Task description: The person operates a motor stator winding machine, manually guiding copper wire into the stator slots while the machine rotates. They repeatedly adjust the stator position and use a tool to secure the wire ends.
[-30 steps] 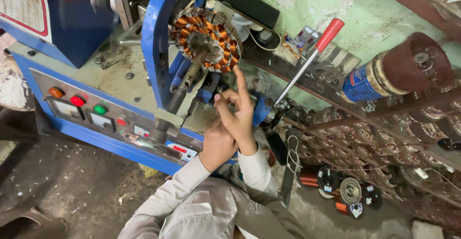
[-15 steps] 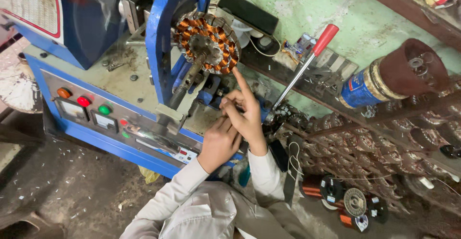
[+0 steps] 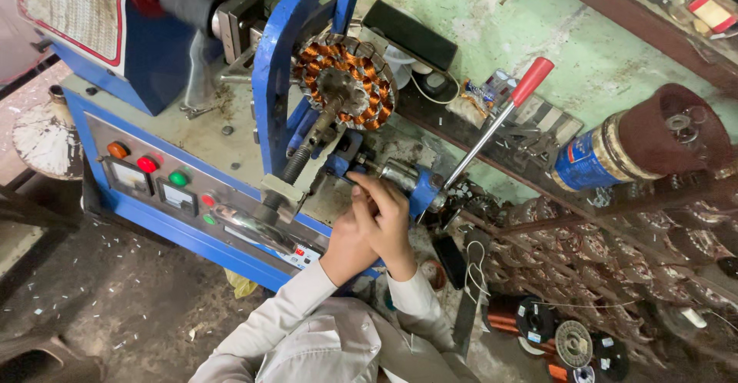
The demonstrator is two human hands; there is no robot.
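A round stator [image 3: 346,83] wound with copper coils sits upright on the shaft of a blue winding machine [image 3: 269,83]. My two hands meet just below it, in front of a small blue clamp block [image 3: 421,188]. My right hand [image 3: 390,223] lies over my left hand [image 3: 346,246], its fingers bunched and pointing at the metal part beside the clamp. Nothing shows between its fingers. The left hand's fingers are hidden under the right. Both arms wear pale sleeves.
A lever with a red handle [image 3: 533,81] rises from the clamp. The control panel [image 3: 177,191] carries orange, red and green buttons. A blue can [image 3: 588,160], stacked stators [image 3: 615,229] and copper wire spools [image 3: 503,321] crowd the right. The floor is littered.
My right index finger, raised toward the stator before, has come down and curled. Both hands have drawn together lower by the clamp.
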